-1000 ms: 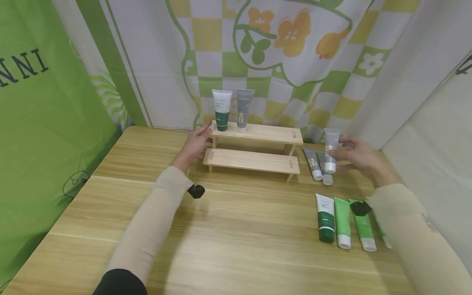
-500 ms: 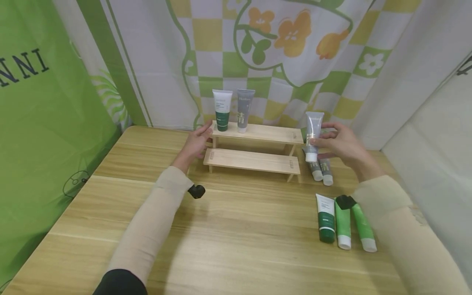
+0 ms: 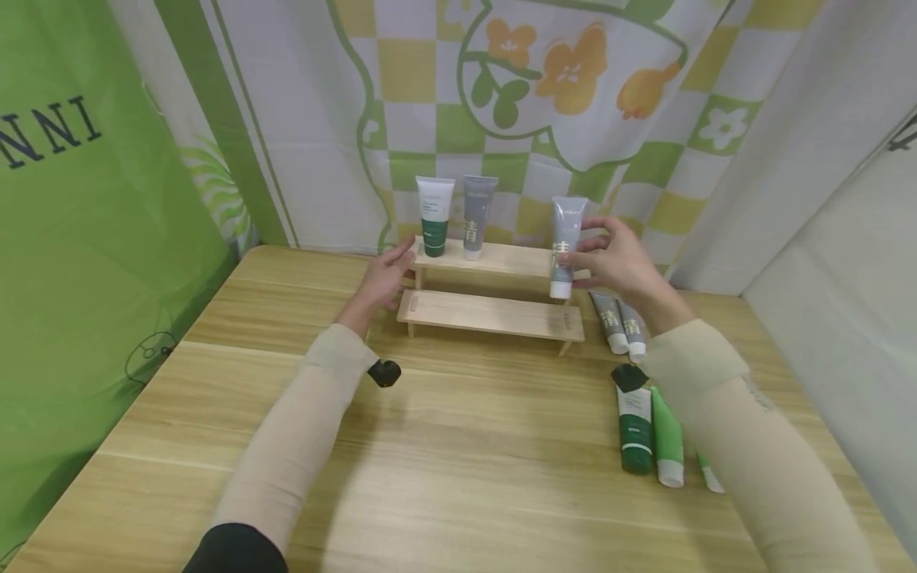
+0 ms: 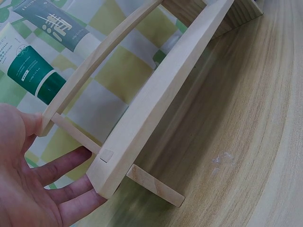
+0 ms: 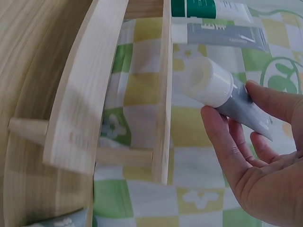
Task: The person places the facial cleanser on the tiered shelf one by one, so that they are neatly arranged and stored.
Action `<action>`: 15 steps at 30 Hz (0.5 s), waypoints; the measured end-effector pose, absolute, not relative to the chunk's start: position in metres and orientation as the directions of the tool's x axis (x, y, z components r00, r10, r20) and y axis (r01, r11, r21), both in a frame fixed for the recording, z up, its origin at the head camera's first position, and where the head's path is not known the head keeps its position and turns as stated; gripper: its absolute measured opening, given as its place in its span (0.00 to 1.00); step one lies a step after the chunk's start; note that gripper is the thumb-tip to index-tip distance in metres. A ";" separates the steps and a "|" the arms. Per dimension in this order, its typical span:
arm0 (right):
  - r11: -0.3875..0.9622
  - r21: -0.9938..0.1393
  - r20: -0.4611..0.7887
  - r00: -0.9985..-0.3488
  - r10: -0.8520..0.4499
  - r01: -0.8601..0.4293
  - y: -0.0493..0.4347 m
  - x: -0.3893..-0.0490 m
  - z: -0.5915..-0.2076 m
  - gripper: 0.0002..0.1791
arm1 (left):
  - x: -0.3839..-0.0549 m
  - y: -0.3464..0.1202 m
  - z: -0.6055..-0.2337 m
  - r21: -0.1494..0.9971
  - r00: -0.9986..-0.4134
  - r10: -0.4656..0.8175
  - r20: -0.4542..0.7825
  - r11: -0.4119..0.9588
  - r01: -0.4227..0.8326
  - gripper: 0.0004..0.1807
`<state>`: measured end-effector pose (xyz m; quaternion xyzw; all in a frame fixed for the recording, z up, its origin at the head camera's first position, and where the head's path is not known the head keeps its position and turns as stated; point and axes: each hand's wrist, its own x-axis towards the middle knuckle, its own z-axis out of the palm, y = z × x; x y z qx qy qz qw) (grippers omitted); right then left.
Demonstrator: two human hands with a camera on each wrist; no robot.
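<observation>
We have the wooden worktop [image 3: 458, 446] in front of us, and toward its back edge the two-step wooden rack [image 3: 494, 290], with a green-and-white tube [image 3: 434, 216] and a grey tube [image 3: 478, 216] standing cap-down on its upper step. Our right hand [image 3: 618, 261] holds a second grey tube, the held tube [image 3: 566, 245], upright with its white cap down, thumb and fingers pinching its body; it hangs in the air at the rack's right end, level with the upper step and not resting on it. Our left hand [image 3: 383, 274] lies with loose, straight fingers against the rack's left end, steadying it and gripping nothing. To the right, two more grey tubes [image 3: 619, 322] lie flat on the worktop, and nearer us a row of green tubes [image 3: 648, 434] is partly hidden by our right sleeve. The risk we see is tipping: the cap is a narrow foot, so if it lands near the step's edge or at a slant the tube could fall off, and a sweep of the right hand to the left might knock the two standing tubes. Our right wrist is bent forward with the forearm stretched across the worktop; the left arm reaches straight ahead.
</observation>
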<state>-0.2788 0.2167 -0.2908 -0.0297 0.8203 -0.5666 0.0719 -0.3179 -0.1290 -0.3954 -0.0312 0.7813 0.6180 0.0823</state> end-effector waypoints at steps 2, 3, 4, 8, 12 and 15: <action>0.347 -0.938 -0.075 -0.989 -0.128 0.026 0.210 -0.282 -0.290 0.41 | -0.319 -0.129 -0.396 0.961 -0.984 0.050 -0.169 0.231 -0.153 0.26; 0.344 -0.939 -0.069 -0.989 -0.129 0.021 0.206 -0.284 -0.290 0.41 | -0.319 -0.129 -0.397 0.961 -0.984 0.048 -0.170 0.228 -0.154 0.26; 0.340 -0.940 -0.061 -0.990 -0.129 0.014 0.203 -0.285 -0.290 0.40 | -0.319 -0.129 -0.397 0.962 -0.984 0.047 -0.171 0.225 -0.156 0.26; 0.328 -0.945 -0.026 -0.992 -0.121 -0.016 0.192 -0.291 -0.293 0.39 | -0.320 -0.129 -0.397 0.965 -0.984 0.049 -0.172 0.208 -0.158 0.26; 0.327 -0.944 0.007 -0.994 -0.110 -0.043 0.182 -0.297 -0.297 0.38 | -0.320 -0.129 -0.396 0.965 -0.982 0.053 -0.179 0.201 -0.165 0.26; 0.330 -0.942 0.029 -0.994 -0.108 -0.063 0.175 -0.301 -0.299 0.39 | -0.320 -0.130 -0.395 0.966 -0.982 0.051 -0.180 0.196 -0.166 0.26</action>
